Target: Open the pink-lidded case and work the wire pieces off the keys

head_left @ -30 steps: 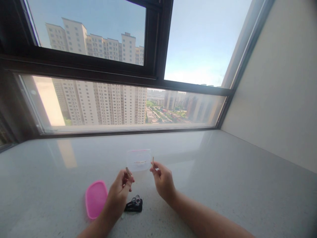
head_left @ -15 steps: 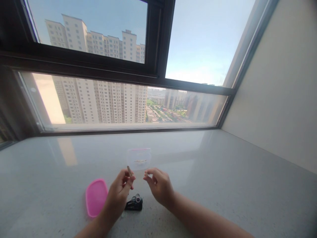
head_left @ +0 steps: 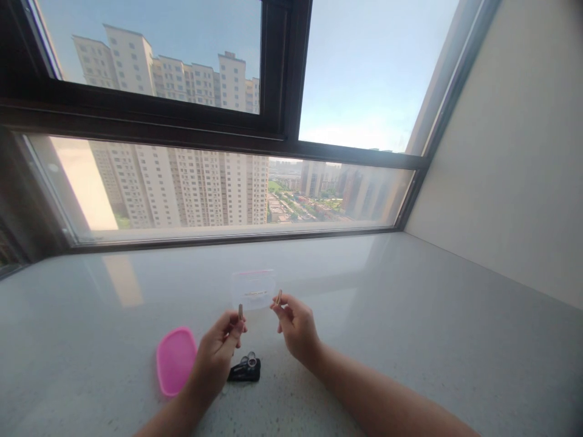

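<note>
My left hand point(head_left: 224, 341) is closed, pinching a short, slim brownish piece point(head_left: 240, 311) that stands up past the fingertips. Level with it on the right, my right hand point(head_left: 295, 321) grips a small, narrow gold-brown piece point(head_left: 279, 297) between thumb and fingers. Both pieces are too small for me to tell their kind. The two hands are apart. Behind them lies a clear plastic bag point(head_left: 241, 300) with a pink strip along its top and a thin metallic item point(head_left: 255, 294) on or in it. Between my forearms rests a small black object point(head_left: 246, 371) with ring-like parts on top.
A pink shallow tray point(head_left: 175, 362) sits left of my left forearm. Everything stands on a pale speckled sill point(head_left: 410, 340). A dark-framed window point(head_left: 282, 142) closes the far side, and a plain wall point(head_left: 510, 170) rises on the right.
My right hand has risen a little and moved slightly right, and the piece in it now points upward. The piece in my left hand stands more upright. The view has shifted slightly.
</note>
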